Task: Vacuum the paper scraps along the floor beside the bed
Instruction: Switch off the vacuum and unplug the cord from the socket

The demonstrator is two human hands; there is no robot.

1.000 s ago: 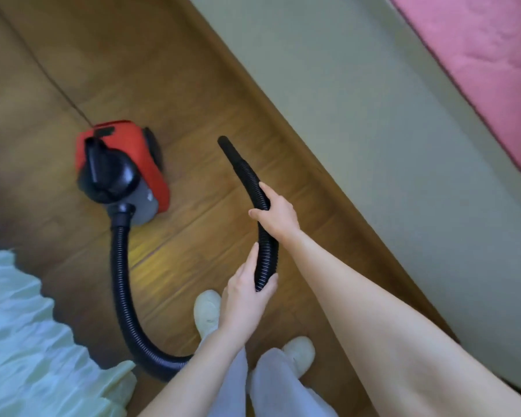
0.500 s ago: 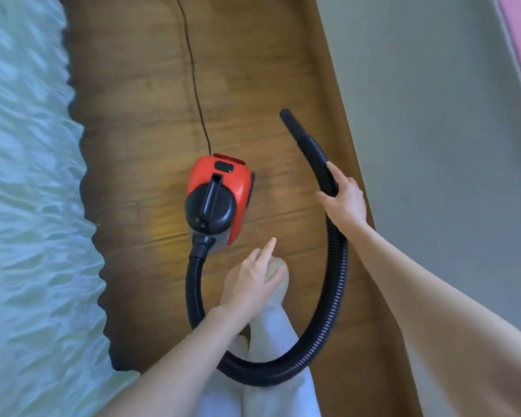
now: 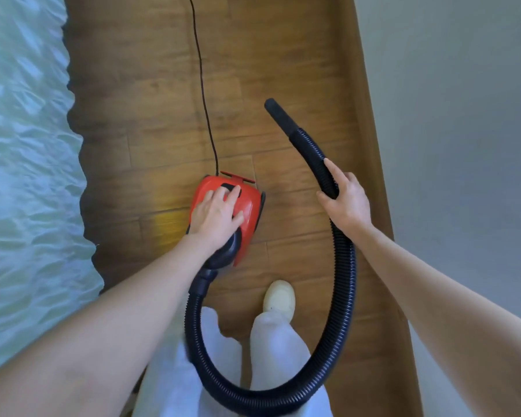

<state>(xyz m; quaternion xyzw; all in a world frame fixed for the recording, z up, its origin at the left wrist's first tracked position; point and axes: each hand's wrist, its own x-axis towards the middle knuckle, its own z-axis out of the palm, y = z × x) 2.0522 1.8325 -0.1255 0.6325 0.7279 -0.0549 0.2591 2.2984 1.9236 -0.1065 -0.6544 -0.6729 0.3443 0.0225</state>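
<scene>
Right hand (image 3: 345, 200) grip curled round hose (image 3: 348, 266), left hand (image 3: 215, 215) flat on vacuum (image 3: 250, 206)

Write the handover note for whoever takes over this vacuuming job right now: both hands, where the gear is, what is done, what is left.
Left hand: lies on top of the red vacuum body, fingers over its black button; whether it is pressing cannot be told.
Right hand: grips the black hose just behind the nozzle, which is raised and points ahead.
The vacuum sits on the wood floor between the bedspread and the wall; its cord runs ahead.
Done: nothing visible; no paper scraps in view.
Left: likely switch on, then sweep the nozzle along the floor.
</scene>
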